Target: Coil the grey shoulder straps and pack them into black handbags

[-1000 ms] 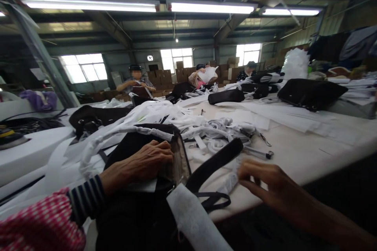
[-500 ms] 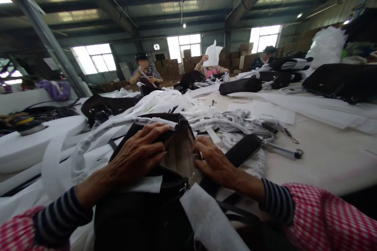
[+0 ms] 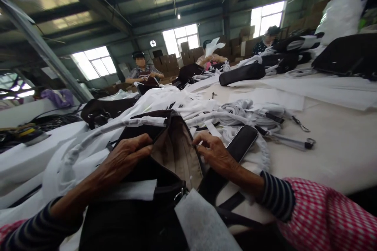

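A black handbag lies in front of me with its mouth spread wide, showing a beige lining. My left hand is closed on the left edge of the mouth, thumb and fingers together. On the opposite edge, my right hand pinches the rim with thumb and forefinger. A handle wrapped in white sheet arches over the far left side of the bag. White paper-like strips hang at the near end beside a metal ring. A black strap pad lies right of the bag.
Coiled wrapped straps and a metal clasp lie beyond my right hand. White sheets cover part of the table, with black bags at the far right. Several co-workers sit across the table.
The bag's mouth is wider and more lining shows. My left hand has moved left and down with its edge; my right hand stays at the right rim. The view has tilted.
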A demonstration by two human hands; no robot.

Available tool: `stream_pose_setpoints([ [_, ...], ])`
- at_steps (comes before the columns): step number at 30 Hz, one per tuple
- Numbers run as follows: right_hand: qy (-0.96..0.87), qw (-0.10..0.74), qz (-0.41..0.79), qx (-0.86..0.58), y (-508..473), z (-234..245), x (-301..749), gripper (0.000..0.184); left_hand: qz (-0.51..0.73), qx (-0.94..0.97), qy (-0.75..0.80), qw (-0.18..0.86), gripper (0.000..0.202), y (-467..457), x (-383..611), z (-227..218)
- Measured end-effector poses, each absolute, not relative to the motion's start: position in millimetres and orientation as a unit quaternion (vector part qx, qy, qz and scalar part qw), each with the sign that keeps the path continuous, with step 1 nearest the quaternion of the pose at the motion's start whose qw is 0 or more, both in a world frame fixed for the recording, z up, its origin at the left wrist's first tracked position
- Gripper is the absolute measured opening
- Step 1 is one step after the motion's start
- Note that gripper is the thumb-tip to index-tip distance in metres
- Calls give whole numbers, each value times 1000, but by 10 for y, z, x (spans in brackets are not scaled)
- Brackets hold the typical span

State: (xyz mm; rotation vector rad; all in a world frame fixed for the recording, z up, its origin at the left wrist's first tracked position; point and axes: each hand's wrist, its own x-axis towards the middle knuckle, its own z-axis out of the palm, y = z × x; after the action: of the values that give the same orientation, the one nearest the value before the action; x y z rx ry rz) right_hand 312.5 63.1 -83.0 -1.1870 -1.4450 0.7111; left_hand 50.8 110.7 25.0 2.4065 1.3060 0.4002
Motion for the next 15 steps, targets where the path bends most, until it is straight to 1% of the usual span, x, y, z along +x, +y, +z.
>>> stream_pose_setpoints([
  [3,-586,563,366,-454,617,-824,3129,21,199,830,469,229,36,1083,523,268],
  [5,-570,570,401,-435,618,-826,3124,20,221,803,479,278,35,1088,550,280],
  [7,-562,549,427,-448,634,-849,3120,31,232,784,469,333,36,1099,578,307],
  [8,-565,527,434,-462,647,-869,3121,37,231,787,460,340,37,1095,587,332],
  [9,-570,506,439,-476,664,-892,3125,43,228,797,456,323,38,1078,588,364],
  [10,-573,488,443,-486,683,-914,3132,49,224,815,454,282,38,1043,581,402],
  [12,-580,475,454,-481,719,-944,3150,58,231,854,442,149,34,915,537,471],
  [15,-589,467,463,-469,742,-928,3160,62,306,875,372,-48,19,631,413,445],
])
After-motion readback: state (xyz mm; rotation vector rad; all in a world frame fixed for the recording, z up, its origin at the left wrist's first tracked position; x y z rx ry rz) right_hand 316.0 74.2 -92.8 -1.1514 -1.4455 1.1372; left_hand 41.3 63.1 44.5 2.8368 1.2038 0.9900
